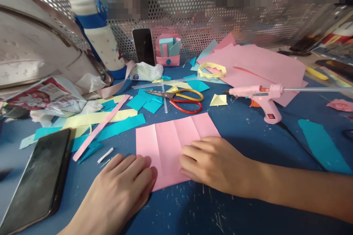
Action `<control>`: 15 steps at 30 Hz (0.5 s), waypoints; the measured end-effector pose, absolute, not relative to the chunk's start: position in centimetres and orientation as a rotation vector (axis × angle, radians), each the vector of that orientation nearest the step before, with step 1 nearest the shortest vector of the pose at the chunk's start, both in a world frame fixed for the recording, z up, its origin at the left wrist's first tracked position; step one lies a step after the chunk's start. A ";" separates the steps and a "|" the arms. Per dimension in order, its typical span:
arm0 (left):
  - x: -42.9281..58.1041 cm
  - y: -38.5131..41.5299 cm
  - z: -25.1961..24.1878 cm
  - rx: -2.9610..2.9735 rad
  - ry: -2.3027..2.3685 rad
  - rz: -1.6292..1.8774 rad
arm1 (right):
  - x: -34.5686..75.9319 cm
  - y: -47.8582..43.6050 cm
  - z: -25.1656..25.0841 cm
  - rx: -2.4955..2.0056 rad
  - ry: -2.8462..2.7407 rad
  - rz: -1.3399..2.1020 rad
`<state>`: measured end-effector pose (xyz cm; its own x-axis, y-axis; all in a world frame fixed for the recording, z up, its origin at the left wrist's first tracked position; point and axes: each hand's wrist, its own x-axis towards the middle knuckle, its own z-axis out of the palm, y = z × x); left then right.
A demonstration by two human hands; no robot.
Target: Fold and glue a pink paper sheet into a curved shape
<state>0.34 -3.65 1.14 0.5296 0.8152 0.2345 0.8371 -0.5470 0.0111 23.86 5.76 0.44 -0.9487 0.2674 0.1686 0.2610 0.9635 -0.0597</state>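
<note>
A sheet of pink paper (pixel 168 150) with several upright crease lines lies flat before me on the blue table. My left hand (pixel 125 181) is closed at the sheet's lower left edge, its fingers curled and the fingertips partly hidden. Over the right part of the same sheet, my right hand (pixel 209 161) presses down with bent fingers held together; its palm side is out of sight. Beyond the paper lie scissors (pixel 176 97) with one yellow and one red handle. A pink glue gun (pixel 259 97) with a clear glue stick in its back rests on its side to the right.
Blue offcuts (pixel 124 126) and a pink strip (pixel 102 126) lie at left, near a large phone (pixel 38 176). Behind stand a bottle (pixel 99 36), a smaller phone (pixel 144 46) and a pink paper holder (pixel 168 60). Pink sheets (pixel 264 64) are piled at back right.
</note>
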 end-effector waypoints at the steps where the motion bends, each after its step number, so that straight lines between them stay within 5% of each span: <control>1: 0.3 -3.8 1.2 -2.644 -1.427 -0.331 | 23.9 5.8 0.5 -0.397 -2.944 0.051; 15: -0.5 -5.2 1.8 -2.755 -1.128 -0.244 | 24.0 5.8 0.5 -0.405 -2.971 0.034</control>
